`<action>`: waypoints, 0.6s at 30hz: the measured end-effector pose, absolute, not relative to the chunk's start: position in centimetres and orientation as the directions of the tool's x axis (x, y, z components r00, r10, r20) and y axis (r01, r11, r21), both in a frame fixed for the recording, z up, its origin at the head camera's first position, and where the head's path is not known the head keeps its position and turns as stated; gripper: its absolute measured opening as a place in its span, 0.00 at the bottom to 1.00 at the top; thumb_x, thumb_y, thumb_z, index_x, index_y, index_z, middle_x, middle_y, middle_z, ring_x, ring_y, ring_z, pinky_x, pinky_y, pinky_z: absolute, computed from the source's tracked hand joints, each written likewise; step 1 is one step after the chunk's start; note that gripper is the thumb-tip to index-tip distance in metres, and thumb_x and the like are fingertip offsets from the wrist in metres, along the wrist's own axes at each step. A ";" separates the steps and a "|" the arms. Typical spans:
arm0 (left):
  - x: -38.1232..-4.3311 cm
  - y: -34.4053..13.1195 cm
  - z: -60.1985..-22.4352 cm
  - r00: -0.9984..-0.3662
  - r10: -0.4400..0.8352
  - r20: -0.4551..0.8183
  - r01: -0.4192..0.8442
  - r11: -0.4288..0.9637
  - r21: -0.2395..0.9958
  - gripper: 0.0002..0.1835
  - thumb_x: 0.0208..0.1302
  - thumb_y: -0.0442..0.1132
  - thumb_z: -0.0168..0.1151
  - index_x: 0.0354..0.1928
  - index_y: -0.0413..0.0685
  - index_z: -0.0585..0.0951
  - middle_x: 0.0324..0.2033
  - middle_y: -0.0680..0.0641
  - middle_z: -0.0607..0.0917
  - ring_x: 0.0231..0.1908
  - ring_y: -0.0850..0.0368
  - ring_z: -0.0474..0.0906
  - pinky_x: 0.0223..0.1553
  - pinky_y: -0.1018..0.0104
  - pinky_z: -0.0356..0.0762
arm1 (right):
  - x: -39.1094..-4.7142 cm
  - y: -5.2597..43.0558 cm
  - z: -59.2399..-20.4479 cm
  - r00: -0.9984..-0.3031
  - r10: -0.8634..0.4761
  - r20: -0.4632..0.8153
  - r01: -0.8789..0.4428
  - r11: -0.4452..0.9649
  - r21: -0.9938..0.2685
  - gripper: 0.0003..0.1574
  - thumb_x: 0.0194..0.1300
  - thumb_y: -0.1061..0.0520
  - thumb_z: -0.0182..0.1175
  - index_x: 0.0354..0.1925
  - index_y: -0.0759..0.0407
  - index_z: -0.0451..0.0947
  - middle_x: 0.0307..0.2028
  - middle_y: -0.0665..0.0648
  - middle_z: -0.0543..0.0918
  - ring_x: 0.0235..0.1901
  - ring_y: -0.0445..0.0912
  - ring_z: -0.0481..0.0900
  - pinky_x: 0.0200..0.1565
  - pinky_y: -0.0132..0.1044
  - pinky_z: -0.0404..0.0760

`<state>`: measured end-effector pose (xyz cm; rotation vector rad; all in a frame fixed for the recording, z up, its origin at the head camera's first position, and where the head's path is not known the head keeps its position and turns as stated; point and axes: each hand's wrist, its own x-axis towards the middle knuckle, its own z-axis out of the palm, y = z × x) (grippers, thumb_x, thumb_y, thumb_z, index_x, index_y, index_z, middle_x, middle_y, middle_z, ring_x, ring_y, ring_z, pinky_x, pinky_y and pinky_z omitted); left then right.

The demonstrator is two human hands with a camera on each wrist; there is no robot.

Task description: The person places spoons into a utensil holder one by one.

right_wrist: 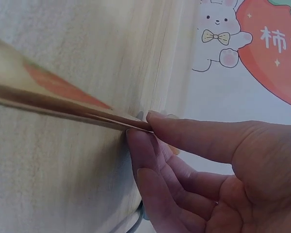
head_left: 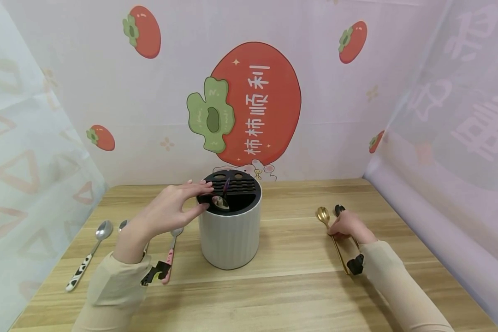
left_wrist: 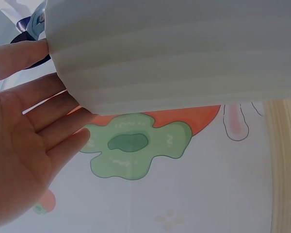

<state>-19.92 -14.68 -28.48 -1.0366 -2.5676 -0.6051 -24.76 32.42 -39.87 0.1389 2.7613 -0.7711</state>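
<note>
Right wrist: pinch grip [right_wrist: 242,177] on spoon [right_wrist: 89,114]

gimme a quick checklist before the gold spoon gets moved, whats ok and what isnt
1. Spoon pinched: ok; the right grip has thumb and finger on the gold spoon.
2. Spoon fully off the table: cannot tell.
3. Spoon above the holder: not ok; it is off to the holder's right.
4. Holder upright: ok; it stands on the table.
5. Room in the front compartment: ok; a spoon pokes out, with open space beside it.
6. Dark-headed utensil clear of the right grip: cannot tell; the hand hides part of it.
</note>
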 end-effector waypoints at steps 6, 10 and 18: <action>-20.0 -14.7 -28.4 -0.688 0.589 0.425 0.715 0.649 0.259 0.18 0.63 0.42 0.61 0.54 0.47 0.81 0.55 0.49 0.81 0.60 0.46 0.73 0.65 0.51 0.64 | -25.1 32.5 -40.2 -0.948 0.014 -0.317 0.191 0.822 -0.537 0.10 0.53 0.58 0.69 0.25 0.66 0.83 0.18 0.53 0.84 0.20 0.40 0.80 0.27 0.34 0.81; -20.1 -14.8 -28.4 -0.691 0.592 0.416 0.714 0.648 0.264 0.18 0.63 0.42 0.61 0.54 0.47 0.81 0.56 0.49 0.81 0.60 0.45 0.73 0.65 0.51 0.64 | -25.1 32.5 -40.3 -0.942 0.017 -0.334 0.209 0.808 -0.550 0.10 0.53 0.58 0.69 0.26 0.67 0.83 0.18 0.52 0.84 0.20 0.40 0.80 0.27 0.34 0.81; -20.2 -14.9 -28.1 -0.702 0.598 0.386 0.707 0.650 0.279 0.19 0.63 0.43 0.60 0.56 0.49 0.80 0.57 0.49 0.80 0.62 0.45 0.71 0.65 0.50 0.63 | -25.0 32.3 -40.3 -0.932 0.025 -0.362 0.243 0.784 -0.571 0.10 0.53 0.59 0.69 0.26 0.66 0.83 0.16 0.52 0.83 0.19 0.39 0.81 0.27 0.33 0.81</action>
